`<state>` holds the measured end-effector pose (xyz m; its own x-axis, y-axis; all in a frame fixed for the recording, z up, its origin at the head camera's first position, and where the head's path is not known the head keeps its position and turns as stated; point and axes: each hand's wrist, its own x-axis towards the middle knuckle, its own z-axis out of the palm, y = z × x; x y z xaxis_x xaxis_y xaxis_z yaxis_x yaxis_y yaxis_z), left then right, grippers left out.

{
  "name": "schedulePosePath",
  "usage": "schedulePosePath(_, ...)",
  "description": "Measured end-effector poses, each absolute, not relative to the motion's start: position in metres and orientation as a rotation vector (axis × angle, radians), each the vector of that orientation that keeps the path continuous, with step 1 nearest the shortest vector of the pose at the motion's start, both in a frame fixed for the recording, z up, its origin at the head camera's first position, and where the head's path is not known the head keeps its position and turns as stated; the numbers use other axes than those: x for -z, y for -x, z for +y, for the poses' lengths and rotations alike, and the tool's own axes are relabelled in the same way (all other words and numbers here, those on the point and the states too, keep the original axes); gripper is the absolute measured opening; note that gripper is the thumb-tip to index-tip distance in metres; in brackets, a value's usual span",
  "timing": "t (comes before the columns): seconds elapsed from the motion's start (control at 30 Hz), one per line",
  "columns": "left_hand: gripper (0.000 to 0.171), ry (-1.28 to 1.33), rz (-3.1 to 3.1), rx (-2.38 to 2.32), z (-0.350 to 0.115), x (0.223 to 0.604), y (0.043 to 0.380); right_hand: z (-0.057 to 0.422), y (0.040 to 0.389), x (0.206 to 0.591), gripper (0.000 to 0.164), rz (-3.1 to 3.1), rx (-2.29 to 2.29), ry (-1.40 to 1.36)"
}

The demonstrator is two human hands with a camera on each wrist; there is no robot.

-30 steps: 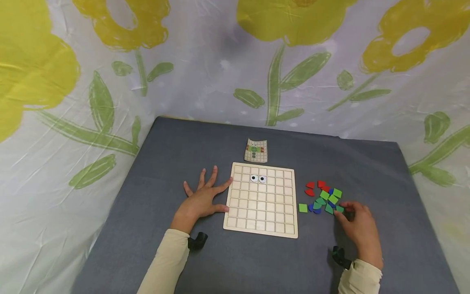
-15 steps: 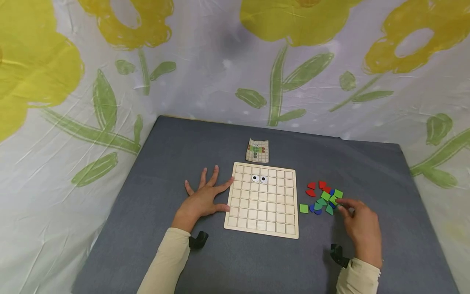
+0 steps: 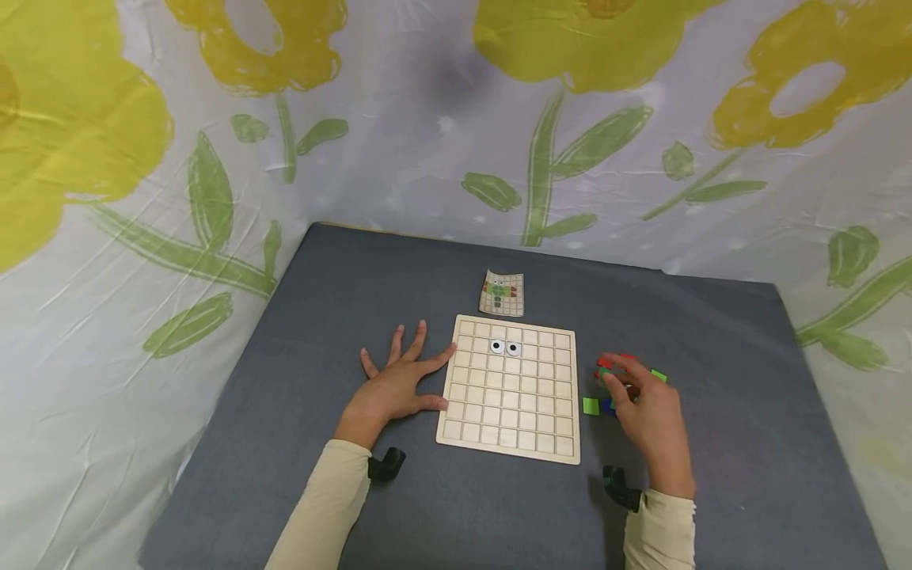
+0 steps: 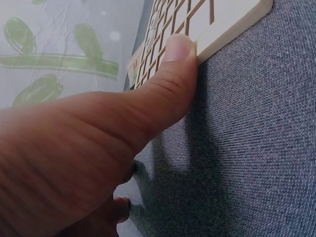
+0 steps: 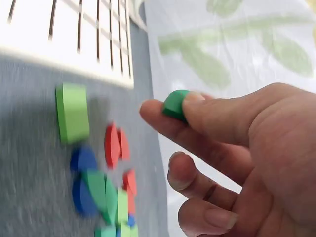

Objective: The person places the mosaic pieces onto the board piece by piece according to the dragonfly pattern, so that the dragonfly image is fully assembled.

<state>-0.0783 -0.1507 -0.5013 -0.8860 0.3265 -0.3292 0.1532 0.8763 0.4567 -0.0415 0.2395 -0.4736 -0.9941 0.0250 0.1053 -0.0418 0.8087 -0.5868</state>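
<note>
A wooden grid board (image 3: 509,392) lies flat on the table, with two round eye pieces (image 3: 505,347) in its upper cells. My left hand (image 3: 392,388) is spread at the board's left edge, its thumb and index fingertip touching the rim. In the left wrist view the thumb (image 4: 165,81) rests on the board's edge. Between thumb and index finger, my right hand (image 3: 648,412) pinches a dark green quarter-round tile (image 5: 175,104), raised above the loose pieces. Below it lie a light green square tile (image 5: 74,113), red pieces (image 5: 113,145) and blue pieces (image 5: 84,197), partly hidden by the hand in the head view.
A small printed pattern card (image 3: 502,294) stands just beyond the board's far edge. Dark grey cloth covers the table (image 3: 356,277). Behind it hangs a flowered curtain (image 3: 399,158). Black wrist mounts sit on both sleeves.
My right hand has picked up the dark green tile from the right of the pile and carried it left, over the pieces towards the board. The left hand stays at the board's edge.
</note>
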Motion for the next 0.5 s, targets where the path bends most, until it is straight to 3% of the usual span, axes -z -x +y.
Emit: schedulePosePath(0.5,0.098,-0.359,2.643,-0.587,-0.151,0.502,0.078,0.194,0.068,0.480,0.015,-2.874,-1.172,-0.252)
